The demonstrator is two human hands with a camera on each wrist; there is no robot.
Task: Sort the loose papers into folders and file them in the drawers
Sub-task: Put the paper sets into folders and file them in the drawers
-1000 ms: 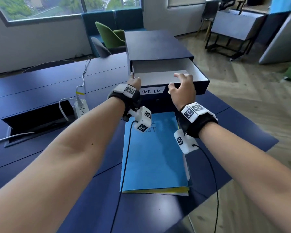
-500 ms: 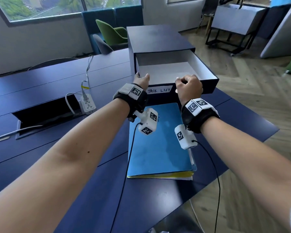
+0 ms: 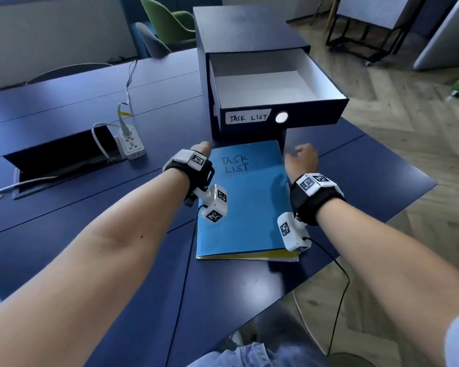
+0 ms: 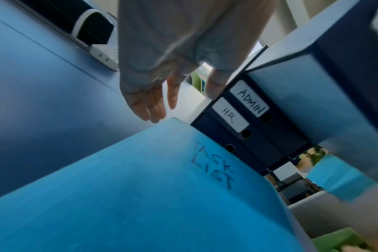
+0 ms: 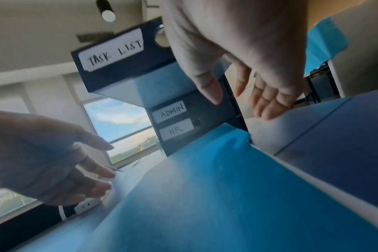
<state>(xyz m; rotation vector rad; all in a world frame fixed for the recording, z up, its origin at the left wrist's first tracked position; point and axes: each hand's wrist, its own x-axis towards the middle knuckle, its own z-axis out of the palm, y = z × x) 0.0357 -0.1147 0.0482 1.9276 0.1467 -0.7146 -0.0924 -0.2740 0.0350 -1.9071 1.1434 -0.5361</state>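
Head view: TASK LIST drawer stands pulled out; blue folder lies on the table before it, left hand and right hand flanking its far corners.

Wrist views: fingers of both hands relaxed, spread, holding nothing.

Judgement: filing step; next, grip both folder edges, lift into drawer.

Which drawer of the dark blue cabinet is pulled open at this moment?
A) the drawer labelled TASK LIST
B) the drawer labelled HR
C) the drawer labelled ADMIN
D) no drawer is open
A: the TASK LIST drawer juts out from the cabinet with its white inside showing, while the ADMIN drawer and HR drawer sit flush.
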